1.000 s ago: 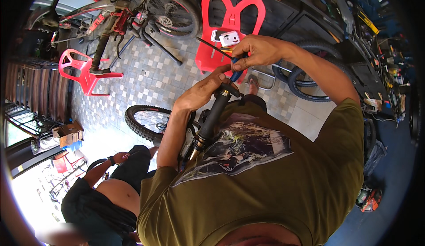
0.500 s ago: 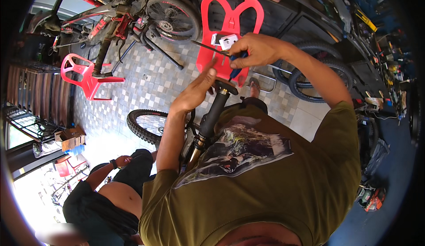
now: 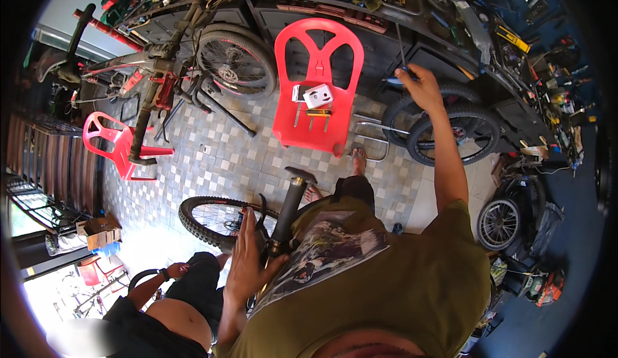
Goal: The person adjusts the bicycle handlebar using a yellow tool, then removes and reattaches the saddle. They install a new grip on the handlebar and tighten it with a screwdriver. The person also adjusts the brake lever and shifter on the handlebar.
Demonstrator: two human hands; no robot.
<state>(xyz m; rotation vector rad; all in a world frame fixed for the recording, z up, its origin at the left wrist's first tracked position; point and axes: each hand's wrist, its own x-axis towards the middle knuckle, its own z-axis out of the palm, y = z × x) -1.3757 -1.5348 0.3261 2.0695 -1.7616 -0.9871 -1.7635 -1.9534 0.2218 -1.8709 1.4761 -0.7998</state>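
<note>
My right hand (image 3: pixel 423 89) is raised at the far right, closed on a thin-shafted tool with a blue handle (image 3: pixel 394 82). Its shaft points up toward the workbench; most of the handle is hidden, so whether it is a screwdriver I cannot tell. Down at the left, my left hand (image 3: pixel 244 268) is open with fingers stretched, beside the bicycle handlebar. The black handlebar grip (image 3: pixel 289 207) stands in front of my shirt, with a flared end piece (image 3: pixel 301 176) on top. A brake lever (image 3: pixel 262 211) rises next to my left fingers.
Ahead is a red plastic chair (image 3: pixel 302 132) carrying a white card package (image 3: pixel 317 96) and a yellow-and-black item (image 3: pixel 318 113). A cluttered workbench (image 3: pixel 309 0) runs behind it. Loose wheels (image 3: pixel 454 132) lean at right, a bicycle (image 3: pixel 158 52) stands left, and another person (image 3: pixel 177 313) is at lower left.
My right hand has swung with the tool from above the handlebar end out to the far right. The left hand has dropped back from the grip's end toward me. The view has shifted.
</note>
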